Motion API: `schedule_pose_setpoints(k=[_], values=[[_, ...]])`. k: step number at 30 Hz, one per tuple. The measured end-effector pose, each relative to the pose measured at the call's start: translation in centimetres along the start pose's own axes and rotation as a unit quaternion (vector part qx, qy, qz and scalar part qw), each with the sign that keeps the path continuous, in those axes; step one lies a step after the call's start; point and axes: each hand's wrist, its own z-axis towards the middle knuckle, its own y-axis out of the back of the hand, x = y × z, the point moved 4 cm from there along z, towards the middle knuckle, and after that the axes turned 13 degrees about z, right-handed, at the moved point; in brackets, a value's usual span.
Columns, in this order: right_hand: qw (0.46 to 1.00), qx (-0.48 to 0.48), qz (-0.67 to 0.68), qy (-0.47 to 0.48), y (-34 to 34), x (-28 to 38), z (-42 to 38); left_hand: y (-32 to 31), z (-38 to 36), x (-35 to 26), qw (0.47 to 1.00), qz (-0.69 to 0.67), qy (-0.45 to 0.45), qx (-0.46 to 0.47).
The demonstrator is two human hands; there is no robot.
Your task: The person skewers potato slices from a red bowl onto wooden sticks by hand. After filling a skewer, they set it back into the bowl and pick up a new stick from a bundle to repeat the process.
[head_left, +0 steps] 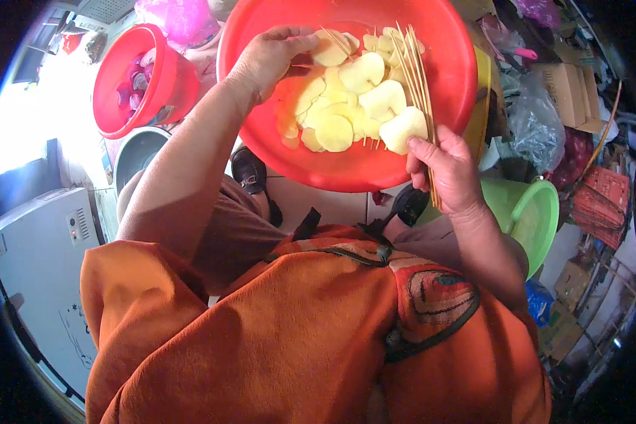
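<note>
1. Head view: the right hand is closed around the lower part of a narrow bundle of thin, tan wooden skewers, its thumb tip at the edge of a large, pale-yellow round slice. The left hand pinches a flat, pale-yellow oval slice by its left edge – whether one layer or several, I cannot tell.
2. Both held things are over a large, round red plastic basin; a loose heap of thin, pale-yellow slices lies inside it, to the left of the bundle.
3. Each skewer should be light and stiff, yet slim enough to snap under a sideways push. The lower shafts suit a firm grip, clear of the tips.
4. The slices look moist and probably slippery, firm but liable to split. A broad pinch near the rim, thumb on one face and fingers on the other, seems safest.
5. The bundle's long axis runs away from the person's body, leaning slightly left at its far end – the upper tips fan out over the basin, while the lower ends stick out below the right hand, past the near rim.
</note>
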Motion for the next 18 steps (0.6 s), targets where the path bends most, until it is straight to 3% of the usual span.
schedule_pose_setpoints(k=[1,3,4,6,7,10,15,17,18], values=[[1.000,0.002,0.000,0.000,-0.1,0.0,0.0,0.4,0.3,0.5,1.000,0.000,0.000,0.000],[1.000,0.003,0.001,0.001,-0.1,0.0,0.0,1.7,1.1,1.6,0.966,0.253,0.005,-0.049],[1.000,0.002,0.002,0.002,-0.1,-0.1,0.0,1.8,1.3,2.3,0.966,0.253,0.005,-0.050],[1.000,-0.006,0.004,0.001,0.0,-0.2,0.1,0.7,0.5,1.9,0.830,0.551,-0.088,0.004],[1.000,-0.012,0.008,-0.002,0.0,-0.3,0.1,-0.3,0.1,2.2,0.776,0.623,-0.100,0.009],[1.000,-0.003,0.008,-0.004,-0.2,-0.2,0.0,-0.7,-0.3,3.0,0.799,0.595,-0.064,-0.053],[1.000,0.005,-0.001,-0.002,-0.1,-0.2,-0.1,-0.6,-0.1,1.8,0.787,0.612,-0.085,-0.003],[1.000,0.004,-0.011,-0.002,-0.3,-0.1,-0.4,0.7,0.6,1.5,0.941,0.337,0.017,-0.023],[1.000,0.004,-0.010,-0.012,-0.3,-0.2,-0.5,1.0,0.5,0.7,0.941,0.338,0.015,-0.023]])
